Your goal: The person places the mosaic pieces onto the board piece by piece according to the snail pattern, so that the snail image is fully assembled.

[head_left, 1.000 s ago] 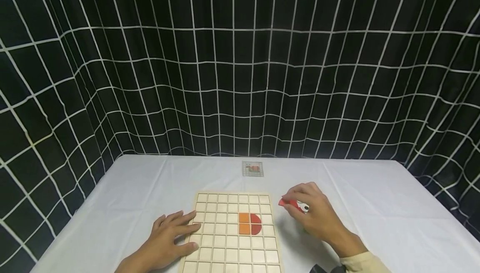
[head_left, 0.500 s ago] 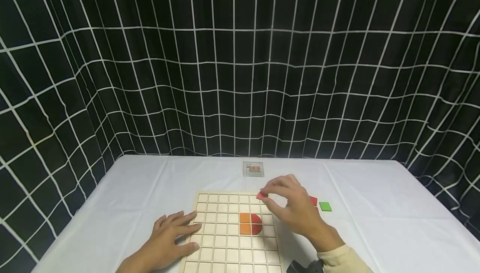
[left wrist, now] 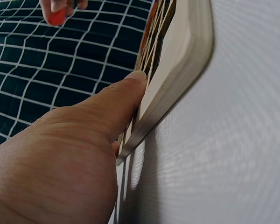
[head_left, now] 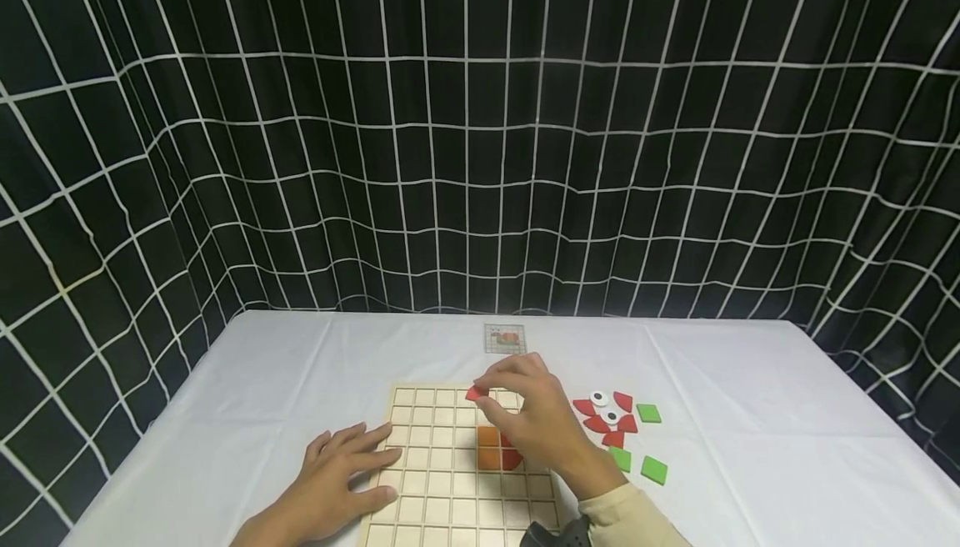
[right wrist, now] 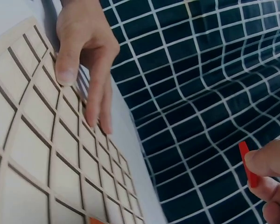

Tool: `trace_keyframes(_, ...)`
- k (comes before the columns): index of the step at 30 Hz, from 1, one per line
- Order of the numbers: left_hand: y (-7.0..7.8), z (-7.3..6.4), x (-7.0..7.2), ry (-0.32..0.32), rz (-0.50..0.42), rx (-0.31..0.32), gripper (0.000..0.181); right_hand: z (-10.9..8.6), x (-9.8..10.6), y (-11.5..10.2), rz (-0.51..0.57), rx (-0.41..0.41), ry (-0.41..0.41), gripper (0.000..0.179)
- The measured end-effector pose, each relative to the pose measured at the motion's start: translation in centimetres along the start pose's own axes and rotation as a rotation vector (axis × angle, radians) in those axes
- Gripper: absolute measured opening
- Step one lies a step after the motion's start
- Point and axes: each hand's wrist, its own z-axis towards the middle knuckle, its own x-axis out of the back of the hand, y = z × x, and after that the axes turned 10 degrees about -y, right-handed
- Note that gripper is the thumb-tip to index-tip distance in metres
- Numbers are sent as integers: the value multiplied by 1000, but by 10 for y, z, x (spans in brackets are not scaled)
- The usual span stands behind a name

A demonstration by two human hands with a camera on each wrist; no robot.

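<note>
Between thumb and fingertips, my right hand (head_left: 536,409) pinches a small flat red tile (head_left: 475,393), held over the far part of a wooden grid board (head_left: 442,514). The right wrist view shows the red tile (right wrist: 248,164) edge-on. Two orange square tiles (head_left: 488,449) sit in the board's cells, beside red rounded pieces (head_left: 511,457) partly covered by the right hand. My left hand (head_left: 330,476) rests with spread fingers on the board's left edge. In the left wrist view its thumb (left wrist: 126,91) lies against the board's rim.
Right of the board lie loose red tiles (head_left: 622,400), two white eye discs (head_left: 597,398) and several green square tiles (head_left: 655,470). A small picture card (head_left: 505,338) lies on the white cloth (head_left: 375,343) behind the board. A dark netted curtain (head_left: 480,155) stands behind the table.
My right hand has carried the red tile leftward from the loose pieces to over the board, uncovering the red, green and eye pieces. My left hand has stayed in place.
</note>
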Motion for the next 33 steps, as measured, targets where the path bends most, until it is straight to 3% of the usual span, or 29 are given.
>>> trace_keyframes(5, 0, 0, -1, -2, 3, 13, 57, 0, -14, 2, 15, -85, -40, 17)
trace_keyframes(16, 1, -2, 1, -2, 4, 5, 57, -8, -39, 15, 2, -120, -134, 11)
trace_keyframes(23, 1, -2, 1, 0, 16, -3, 55, -13, -45, 21, -9, -196, -238, 8)
trace_keyframes(33, 0, -3, 1, 9, 18, -12, 53, -15, -50, 23, -15, -217, -280, 9)
